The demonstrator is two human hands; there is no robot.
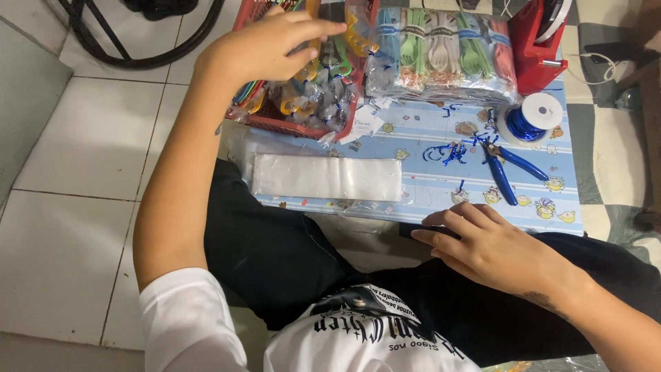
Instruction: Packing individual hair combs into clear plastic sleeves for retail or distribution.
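Here, each line is telling one thing about this moment.

Left hand: the left hand (268, 45) is reaching up to about eleven o'clock and is resting on the small wrapped packs (310, 93) in the red basket (289, 127). Its fingers are stretched out flat and are not squeezing anything that I can see.

Right hand: the right hand (492, 248) is lying at about five o'clock on the person's dark trousers (275, 255), fingers spread, touching a thin dark thing (413, 231) at the edge of the lap. It is not clamping on it.

Where the packs are lying: they are piled in the basket right under the left hand, well apart from the right hand.

How the packs will feel: I am guessing they are light, crinkly and a bit slippery. Pinching one by its tied top looks easiest.

Clear bags: a flat stack of clear plastic bags (327, 178) is lying near the middle, between the two hands.

Table: the low blue table (427, 189) with little cartoon pictures is holding everything.

At one o'clock: a big bag of coloured plastic spoons and forks (441, 55) is sitting beside the basket.

At two o'clock: a spool of blue ribbon (530, 120), blue pliers (506, 169) and a red tape holder (540, 38) are waiting.
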